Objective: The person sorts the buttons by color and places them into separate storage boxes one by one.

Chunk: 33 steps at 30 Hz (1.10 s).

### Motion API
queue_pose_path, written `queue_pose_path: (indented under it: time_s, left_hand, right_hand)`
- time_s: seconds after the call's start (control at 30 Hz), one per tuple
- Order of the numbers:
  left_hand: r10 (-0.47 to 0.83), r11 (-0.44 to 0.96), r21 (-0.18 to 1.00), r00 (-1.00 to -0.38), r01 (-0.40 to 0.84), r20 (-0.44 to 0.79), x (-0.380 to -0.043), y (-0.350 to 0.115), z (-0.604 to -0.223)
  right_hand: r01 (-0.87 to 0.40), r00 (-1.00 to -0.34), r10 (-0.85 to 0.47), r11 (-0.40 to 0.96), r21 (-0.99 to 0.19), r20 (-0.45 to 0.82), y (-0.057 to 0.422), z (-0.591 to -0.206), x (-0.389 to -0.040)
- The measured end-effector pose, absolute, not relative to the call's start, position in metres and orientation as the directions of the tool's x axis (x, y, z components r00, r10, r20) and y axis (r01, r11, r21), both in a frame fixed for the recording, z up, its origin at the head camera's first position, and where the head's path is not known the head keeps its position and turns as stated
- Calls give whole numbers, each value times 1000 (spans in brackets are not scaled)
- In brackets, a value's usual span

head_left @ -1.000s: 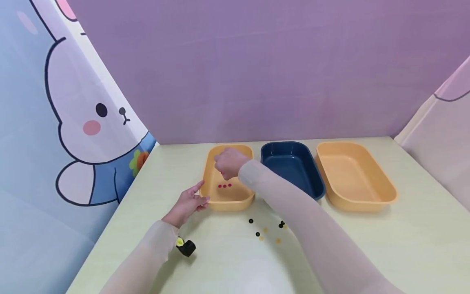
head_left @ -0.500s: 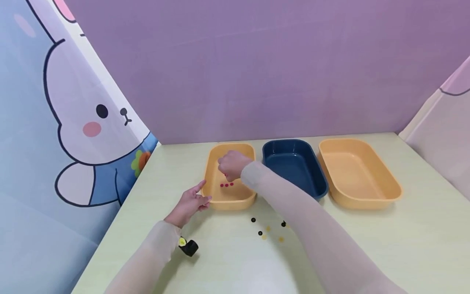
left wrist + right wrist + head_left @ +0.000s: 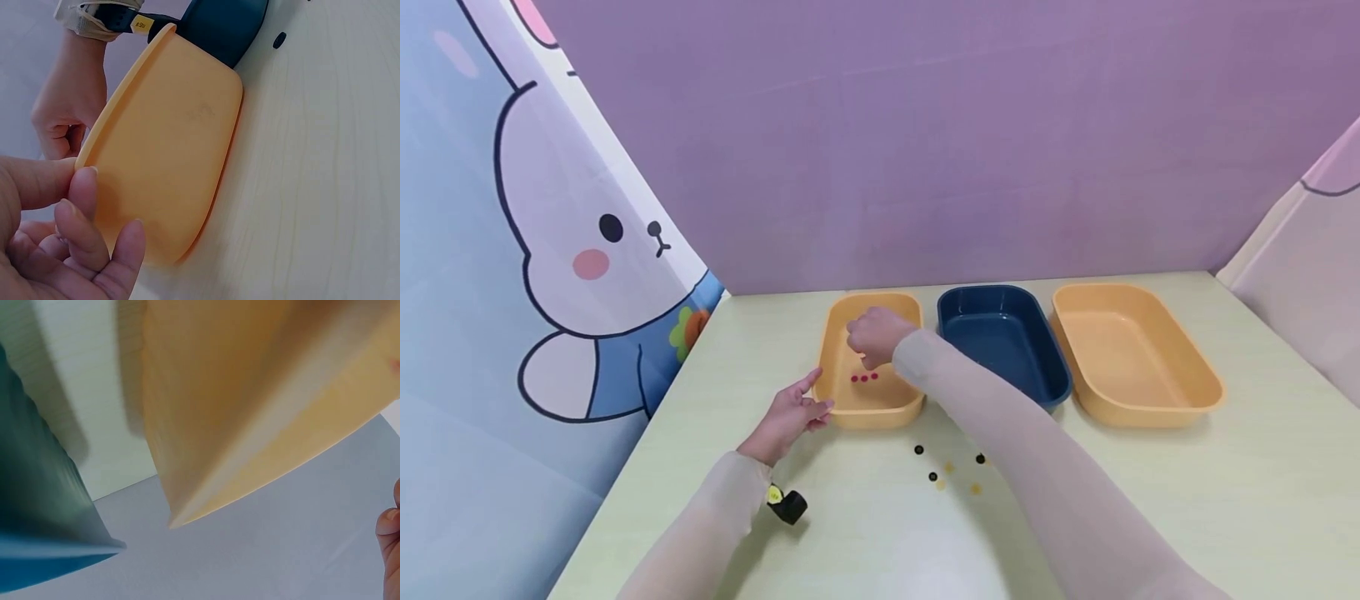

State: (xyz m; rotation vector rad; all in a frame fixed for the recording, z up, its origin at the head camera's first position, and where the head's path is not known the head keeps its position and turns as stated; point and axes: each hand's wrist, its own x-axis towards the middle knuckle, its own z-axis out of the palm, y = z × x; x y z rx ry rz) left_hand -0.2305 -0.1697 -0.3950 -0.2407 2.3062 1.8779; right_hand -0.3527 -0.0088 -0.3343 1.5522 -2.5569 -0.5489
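My left hand [image 3: 786, 417] pinches the near left rim of the left orange-yellow tray [image 3: 868, 418]. In the left wrist view its thumb lies over the rim and a fingertip is against the outer wall. Over the inside of that tray, my right hand [image 3: 876, 336] has its fingers curled, pointing down. A trace of red at its fingertips looks like a small red button, mostly covered by the hand. Just below it, a short row of red buttons [image 3: 864, 378] lies on the tray floor.
A dark blue tray [image 3: 1003, 350] stands beside it, partly behind my right sleeve. Farther right is another orange-yellow tray [image 3: 1135, 358]. Black buttons [image 3: 933, 477] and small yellow pieces [image 3: 976, 489] lie scattered on the table. A black wrist device [image 3: 790, 507] hangs under my left sleeve.
The view has shifted slightly. Both hands keep nearly the same places at the left tray, and the red trace under the right fingertips is harder to see now.
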Motion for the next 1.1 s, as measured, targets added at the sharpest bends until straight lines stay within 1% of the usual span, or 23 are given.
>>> queue_pose_path:
  time_s: [0.3, 0.5, 0.67, 0.8, 0.9, 1.03, 1.1]
  left_hand:
    - [-33, 218, 944, -968, -248, -247, -232, -174, -393]
    - [-33, 241, 937, -967, -254, -254, -233, -175, -392]
    - [-11, 237, 942, -970, -238, -243, -234, -174, -393]
    - [-10, 236, 944, -971, -233, -237, -233, -175, -393]
    - [-15, 228, 948, -974, -223, -226, -232, -177, -393]
    - [-6, 213, 953, -976, -214, -218, -232, -178, -393]
    - [-9, 206, 954, -975, -219, -222, -232, -177, -393]
  right_hand:
    - [-863, -420, -906, 381, 330, -51, -9, -322, -346]
    - [-869, -411, -910, 372, 326, -57, -5, -315, -337]
    - [-883, -400, -915, 370, 288, -51, 7, -315, -327]
    - [-903, -381, -924, 363, 230, -36, 19, -319, -320]
    - [-909, -384, -923, 371, 190, -32, 28, -321, -316]
    - [-904, -414, -909, 404, 139, -44, 39, -324, -310]
    - [-904, -417, -908, 408, 128, -50, 45, -325, -308]
